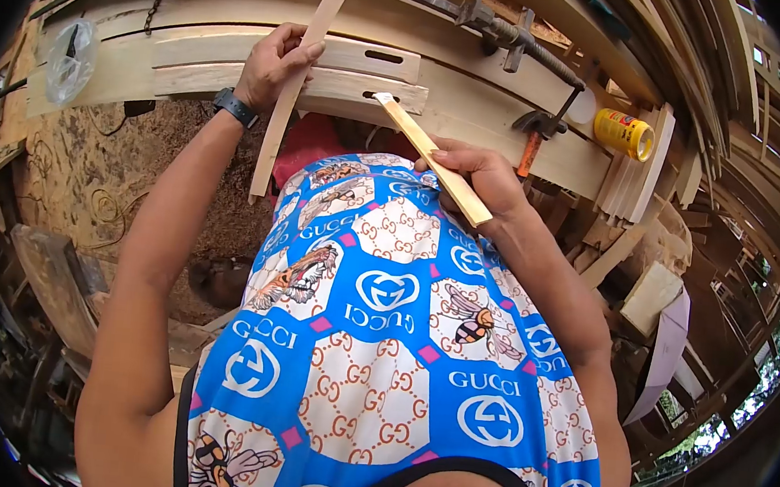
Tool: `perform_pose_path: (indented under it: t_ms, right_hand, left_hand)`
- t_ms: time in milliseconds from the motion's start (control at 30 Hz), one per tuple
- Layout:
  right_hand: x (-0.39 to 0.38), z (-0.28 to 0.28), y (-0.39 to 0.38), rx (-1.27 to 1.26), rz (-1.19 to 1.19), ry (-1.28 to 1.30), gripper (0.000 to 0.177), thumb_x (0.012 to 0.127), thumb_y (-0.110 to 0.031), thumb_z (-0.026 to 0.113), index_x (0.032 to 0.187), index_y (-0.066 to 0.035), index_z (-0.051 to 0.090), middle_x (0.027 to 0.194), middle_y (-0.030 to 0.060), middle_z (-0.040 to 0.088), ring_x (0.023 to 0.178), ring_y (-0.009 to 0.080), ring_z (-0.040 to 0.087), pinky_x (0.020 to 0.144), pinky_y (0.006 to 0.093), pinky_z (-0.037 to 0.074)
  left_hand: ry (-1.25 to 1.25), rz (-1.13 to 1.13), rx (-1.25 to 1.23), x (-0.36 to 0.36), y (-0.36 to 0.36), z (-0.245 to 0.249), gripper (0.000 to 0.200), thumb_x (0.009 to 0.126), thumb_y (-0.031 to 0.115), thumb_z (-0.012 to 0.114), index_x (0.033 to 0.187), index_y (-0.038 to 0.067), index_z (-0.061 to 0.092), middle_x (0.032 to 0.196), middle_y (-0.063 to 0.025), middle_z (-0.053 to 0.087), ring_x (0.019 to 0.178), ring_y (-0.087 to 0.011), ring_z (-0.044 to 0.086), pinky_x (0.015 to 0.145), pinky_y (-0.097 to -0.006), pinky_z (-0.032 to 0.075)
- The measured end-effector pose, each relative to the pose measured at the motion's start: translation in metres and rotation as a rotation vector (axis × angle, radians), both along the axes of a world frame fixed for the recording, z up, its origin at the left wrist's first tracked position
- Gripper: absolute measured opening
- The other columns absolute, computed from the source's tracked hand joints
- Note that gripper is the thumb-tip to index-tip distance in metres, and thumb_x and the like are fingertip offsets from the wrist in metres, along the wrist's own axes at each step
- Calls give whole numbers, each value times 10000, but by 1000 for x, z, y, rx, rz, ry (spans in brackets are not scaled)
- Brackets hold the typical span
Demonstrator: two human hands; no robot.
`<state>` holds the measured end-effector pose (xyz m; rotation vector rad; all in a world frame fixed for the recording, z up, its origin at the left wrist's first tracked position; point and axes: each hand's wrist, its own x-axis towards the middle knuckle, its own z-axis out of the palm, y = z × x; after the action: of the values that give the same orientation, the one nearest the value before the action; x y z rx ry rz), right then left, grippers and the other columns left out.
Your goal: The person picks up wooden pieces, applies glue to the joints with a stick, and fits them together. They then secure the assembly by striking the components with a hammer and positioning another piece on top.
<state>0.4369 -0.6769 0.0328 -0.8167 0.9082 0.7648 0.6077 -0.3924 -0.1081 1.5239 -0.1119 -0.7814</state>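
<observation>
Left hand (274, 65): fingers closed round slat (274, 131), running 1 to 7 o'clock. Right hand (475, 172): fingers grip stick (416, 133), tip toward 10.

The one camera sat on the person's head and faced forward and steeply down. It was so near the body that the patterned shirt (382, 336) filled the lower half of the view on the near side of the fingers (453, 159), with an arm at each side of it. The left hand (274, 65) and right hand (475, 172) showed close up in the upper middle. Beyond the fingers the tabletop (193, 50) curved across the top, bent by a wide lens that darkened the corners.
</observation>
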Motion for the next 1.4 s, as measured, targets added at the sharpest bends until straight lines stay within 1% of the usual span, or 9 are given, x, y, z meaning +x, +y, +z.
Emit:
perform_pose_path:
  t_ms: [100,367,667,733,933,1033,1067,1133,1400]
  right_hand:
    - [3,-1,10,-73,3,44,423,973,-94,547,1356,87,555,996,124,711,748,128,649,607,266,556]
    - [-7,-10,13,-37,-89,67,446,975,-93,556,1391,65,535,1014,138,712,763,139,634,682,257,551]
    - [-11,-13,19,-104,-126,37,452,966,-83,570,1388,74,527,1042,148,717,766,139,630,679,261,531]
    - [-10,-14,22,-97,-140,27,458,966,-86,571,1393,74,518,1050,151,717,763,137,628,674,260,526]
    - [-17,-2,24,-135,-166,15,509,957,-86,568,1433,63,468,1009,146,706,744,147,625,639,263,533]
    - [-23,3,16,-127,-137,42,504,958,-97,545,1431,57,465,994,148,698,703,158,622,535,284,553]
    - [-23,4,15,-130,-140,39,504,958,-97,545,1431,57,465,994,148,698,703,158,622,535,284,553]
    - [-22,3,15,-145,-126,32,490,956,-91,550,1418,58,482,996,147,699,718,162,628,591,279,554]
    - [-18,-22,13,-185,-161,23,470,953,-82,562,1397,63,507,1022,154,708,759,162,630,681,277,537]
  left_hand:
    - [-8,10,-6,0,1,-3,498,946,375,709,1248,14,548,928,-51,636,726,-103,625,642,-256,545]
    - [-81,24,-5,-8,-17,5,550,916,373,749,1219,-59,595,937,-93,698,805,-111,639,694,-275,540]
    - [-180,-26,58,-12,-32,11,559,906,394,753,1206,-57,614,954,-132,729,875,-144,667,791,-299,537]
    - [-167,-46,68,-11,-33,10,539,933,336,715,1304,-20,556,935,-47,643,733,-90,613,650,-251,541]
    - [-161,-42,34,-9,-35,3,548,932,352,719,1302,-18,556,930,-41,639,733,-91,612,647,-253,541]
    - [-157,-46,32,-9,-36,1,546,940,356,713,1303,-18,552,924,-37,635,734,-91,610,647,-255,540]
    - [-160,-48,29,-9,-36,1,546,940,356,713,1303,-18,552,924,-37,635,734,-91,610,647,-255,540]
    - [-153,-21,41,-9,-35,3,569,900,387,767,1214,-64,616,965,-126,728,882,-138,667,802,-291,540]
    - [-164,-28,27,-10,-37,5,579,901,396,764,1214,-68,614,963,-125,726,879,-138,667,802,-293,544]
